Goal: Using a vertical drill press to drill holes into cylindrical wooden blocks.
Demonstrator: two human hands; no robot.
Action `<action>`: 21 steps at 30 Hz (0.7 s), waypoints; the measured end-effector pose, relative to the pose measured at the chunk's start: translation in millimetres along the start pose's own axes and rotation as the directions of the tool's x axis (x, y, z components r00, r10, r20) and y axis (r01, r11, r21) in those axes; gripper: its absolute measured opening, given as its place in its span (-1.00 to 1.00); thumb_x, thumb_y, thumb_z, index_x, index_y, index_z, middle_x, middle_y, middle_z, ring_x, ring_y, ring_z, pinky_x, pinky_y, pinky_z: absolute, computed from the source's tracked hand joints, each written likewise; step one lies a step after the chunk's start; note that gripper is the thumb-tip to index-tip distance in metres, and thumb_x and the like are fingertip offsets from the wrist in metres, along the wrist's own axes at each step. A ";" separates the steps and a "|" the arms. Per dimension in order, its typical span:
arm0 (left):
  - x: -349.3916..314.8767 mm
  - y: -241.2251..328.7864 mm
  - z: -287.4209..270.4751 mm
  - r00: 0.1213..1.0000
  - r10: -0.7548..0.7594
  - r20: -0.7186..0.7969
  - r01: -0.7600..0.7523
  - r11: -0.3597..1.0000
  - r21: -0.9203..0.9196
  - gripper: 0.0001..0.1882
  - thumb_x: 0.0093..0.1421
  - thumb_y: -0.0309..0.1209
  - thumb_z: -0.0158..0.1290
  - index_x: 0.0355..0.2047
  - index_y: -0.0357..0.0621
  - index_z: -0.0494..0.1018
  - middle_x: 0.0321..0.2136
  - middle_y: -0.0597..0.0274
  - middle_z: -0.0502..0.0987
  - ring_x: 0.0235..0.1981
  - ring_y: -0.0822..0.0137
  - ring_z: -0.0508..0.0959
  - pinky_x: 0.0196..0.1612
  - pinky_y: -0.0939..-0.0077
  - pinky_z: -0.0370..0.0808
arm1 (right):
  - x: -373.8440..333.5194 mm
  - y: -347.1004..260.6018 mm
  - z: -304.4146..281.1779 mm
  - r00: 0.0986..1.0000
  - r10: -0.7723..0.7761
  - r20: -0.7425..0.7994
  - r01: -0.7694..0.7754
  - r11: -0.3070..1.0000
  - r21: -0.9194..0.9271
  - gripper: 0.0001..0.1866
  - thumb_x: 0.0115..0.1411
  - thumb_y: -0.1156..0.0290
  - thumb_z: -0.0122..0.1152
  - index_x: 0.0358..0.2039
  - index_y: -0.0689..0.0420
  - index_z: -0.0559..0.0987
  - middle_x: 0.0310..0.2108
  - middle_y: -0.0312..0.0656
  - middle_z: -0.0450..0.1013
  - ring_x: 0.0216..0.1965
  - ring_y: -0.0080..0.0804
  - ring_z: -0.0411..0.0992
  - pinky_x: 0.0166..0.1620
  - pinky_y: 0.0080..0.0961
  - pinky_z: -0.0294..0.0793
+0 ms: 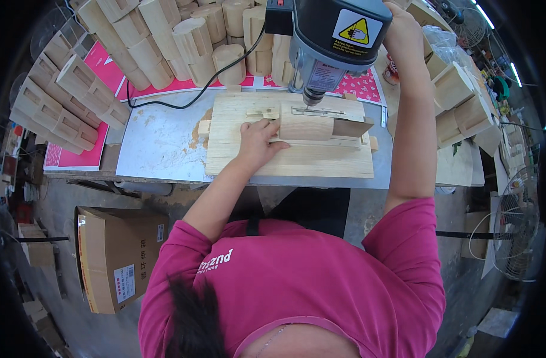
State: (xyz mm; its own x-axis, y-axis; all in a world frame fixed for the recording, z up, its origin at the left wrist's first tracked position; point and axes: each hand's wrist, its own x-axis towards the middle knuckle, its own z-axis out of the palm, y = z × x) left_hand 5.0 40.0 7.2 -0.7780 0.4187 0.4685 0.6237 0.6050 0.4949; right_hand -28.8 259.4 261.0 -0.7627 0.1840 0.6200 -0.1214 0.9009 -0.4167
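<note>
My left hand (pixel 260 143) rests on a wooden jig board (pixel 237 161), its thumb and fingers closed around the left end of a rounded pale wood block (pixel 307 127). A flat dark-edged plate (pixel 351 127) sits at the block's right end. A slotted metal strip (pixel 317 111) lies along its far side. Just above stands the chuck (pixel 313 96) of a drill press (pixel 338 36); whether its bit touches the wood cannot be made out. Raised at the right side of the drill head is my right hand (pixel 402 36), with its fingers mostly hidden behind the housing.
Stacks of grooved wooden cylinders (pixel 192 45) crowd the back, with more at left (pixel 58 113) and right (pixel 464 107). A black cable (pixel 195 98) curves across the bench (pixel 159 143). On the floor at left stands a cardboard box (pixel 120 256); a fan (pixel 514 224) is at far right.
</note>
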 end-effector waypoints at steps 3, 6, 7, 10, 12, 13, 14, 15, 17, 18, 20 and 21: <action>-0.6 3.8 1.4 1.000 -0.030 0.001 0.030 0.999 -0.026 -0.50 -0.22 -0.22 0.24 -0.20 -0.01 0.43 -0.50 0.37 0.39 -0.39 0.35 0.39 -0.24 0.39 0.10 | -5.6 10.5 6.0 0.997 -0.007 -0.072 0.006 1.000 -0.006 -0.58 0.18 0.13 -0.12 -0.37 0.26 0.52 -0.44 -0.01 0.48 -0.34 -0.28 0.45 -0.25 -0.43 0.37; 0.8 3.4 1.3 0.999 -0.024 0.032 0.025 0.999 -0.020 -0.42 -0.23 -0.16 0.24 -0.14 0.00 0.41 -0.52 0.38 0.39 -0.42 0.36 0.39 -0.29 0.39 0.07 | -35.7 9.2 -10.1 0.984 -0.103 -0.145 0.112 0.992 0.053 -0.72 0.17 0.25 -0.04 -0.50 0.22 0.46 -0.66 -0.25 0.32 -0.61 -0.56 0.25 -0.48 -0.62 0.25; -2.5 1.3 0.0 1.000 -0.026 0.011 0.026 1.000 -0.015 -0.42 -0.23 -0.17 0.23 -0.13 0.00 0.41 -0.53 0.37 0.39 -0.42 0.36 0.39 -0.29 0.39 0.07 | -49.6 8.4 -5.6 0.966 -0.159 -0.205 0.184 0.977 0.111 -0.79 0.14 0.35 0.01 -0.53 0.20 0.46 -0.69 -0.20 0.28 -0.65 -0.56 0.26 -0.53 -0.64 0.24; 0.6 2.2 2.5 1.000 -0.002 -0.003 0.002 1.000 -0.026 -0.42 -0.23 -0.17 0.23 -0.13 0.00 0.41 -0.53 0.36 0.38 -0.42 0.36 0.38 -0.29 0.38 0.07 | -100.4 17.7 -5.5 0.943 -0.216 -0.253 0.274 0.936 0.222 -0.84 0.12 0.45 0.04 -0.55 0.22 0.47 -0.73 -0.15 0.27 -0.70 -0.55 0.23 -0.57 -0.62 0.20; 1.2 1.6 3.9 1.000 0.004 0.003 -0.003 1.000 -0.027 -0.42 -0.22 -0.17 0.23 -0.13 0.00 0.41 -0.53 0.35 0.38 -0.42 0.36 0.38 -0.29 0.38 0.07 | -130.9 11.7 1.7 0.959 -0.124 -0.256 0.221 0.893 0.393 -0.84 0.12 0.49 0.03 -0.56 0.28 0.45 -0.73 -0.17 0.27 -0.71 -0.56 0.18 -0.59 -0.62 0.15; 1.1 0.6 5.0 1.000 0.011 -0.002 -0.011 1.000 -0.021 -0.42 -0.23 -0.17 0.23 -0.13 -0.01 0.41 -0.53 0.35 0.38 -0.42 0.36 0.38 -0.29 0.38 0.07 | -143.2 15.0 9.2 0.967 -0.075 -0.242 0.172 0.895 0.411 -0.86 0.12 0.52 0.01 -0.54 0.29 0.45 -0.71 -0.17 0.28 -0.68 -0.54 0.20 -0.58 -0.61 0.16; 0.8 0.6 5.3 1.000 0.019 -0.006 -0.019 1.000 -0.016 -0.41 -0.23 -0.17 0.23 -0.12 -0.01 0.40 -0.53 0.35 0.38 -0.42 0.35 0.38 -0.29 0.38 0.07 | -154.3 20.7 18.6 0.973 -0.024 -0.228 0.122 0.896 0.427 -0.88 0.12 0.55 0.00 -0.52 0.30 0.45 -0.69 -0.17 0.30 -0.66 -0.52 0.22 -0.57 -0.60 0.18; 0.2 1.2 4.6 1.000 0.020 -0.004 -0.020 1.000 -0.016 -0.41 -0.23 -0.17 0.23 -0.12 -0.01 0.40 -0.53 0.35 0.38 -0.42 0.35 0.38 -0.29 0.38 0.07 | -162.7 29.3 32.6 0.973 -0.022 -0.229 0.120 0.896 0.427 -0.88 0.12 0.55 0.00 -0.52 0.30 0.45 -0.69 -0.17 0.30 -0.66 -0.52 0.22 -0.57 -0.60 0.18; 0.3 1.9 2.7 1.000 -0.010 0.018 0.010 1.000 -0.002 -0.41 -0.23 -0.17 0.23 -0.12 -0.02 0.41 -0.53 0.35 0.38 -0.42 0.35 0.38 -0.29 0.39 0.07 | -173.5 48.7 64.5 0.910 -0.152 -0.385 0.326 0.837 0.440 -0.91 0.11 0.57 -0.03 -0.41 0.29 0.45 -0.58 -0.13 0.35 -0.57 -0.44 0.30 -0.51 -0.56 0.26; 0.8 2.2 2.6 1.000 -0.009 0.015 0.009 1.000 0.000 -0.41 -0.23 -0.17 0.23 -0.12 -0.02 0.41 -0.53 0.35 0.38 -0.42 0.35 0.38 -0.29 0.39 0.07 | -175.4 56.3 76.7 0.909 -0.154 -0.387 0.329 0.836 0.440 -0.91 0.11 0.57 -0.03 -0.41 0.29 0.45 -0.58 -0.13 0.35 -0.57 -0.44 0.30 -0.51 -0.56 0.26; 0.7 2.0 2.8 1.000 0.009 -0.003 -0.009 1.000 -0.008 -0.41 -0.23 -0.17 0.23 -0.13 -0.03 0.41 -0.52 0.34 0.38 -0.42 0.34 0.38 -0.28 0.39 0.08 | -175.3 65.2 94.4 0.844 -0.266 -0.466 0.466 0.794 0.391 -0.87 0.09 0.58 -0.04 -0.33 0.27 0.43 -0.48 -0.08 0.38 -0.51 -0.33 0.33 -0.43 -0.50 0.32; 0.1 1.8 3.2 1.000 0.008 -0.007 -0.008 1.000 -0.006 -0.41 -0.23 -0.17 0.23 -0.13 -0.03 0.41 -0.52 0.34 0.38 -0.42 0.34 0.38 -0.28 0.39 0.08 | -174.4 67.2 97.8 0.834 -0.275 -0.478 0.483 0.783 0.392 -0.87 0.09 0.58 -0.03 -0.31 0.27 0.42 -0.46 -0.07 0.38 -0.51 -0.31 0.33 -0.41 -0.51 0.33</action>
State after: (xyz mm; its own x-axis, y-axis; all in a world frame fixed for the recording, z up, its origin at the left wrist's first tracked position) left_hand 5.8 43.4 5.8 -0.7723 0.4187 0.4777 0.6305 0.5972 0.4958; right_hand 33.9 249.5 59.8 -0.2993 0.0934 0.9496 -0.7121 0.6405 -0.2875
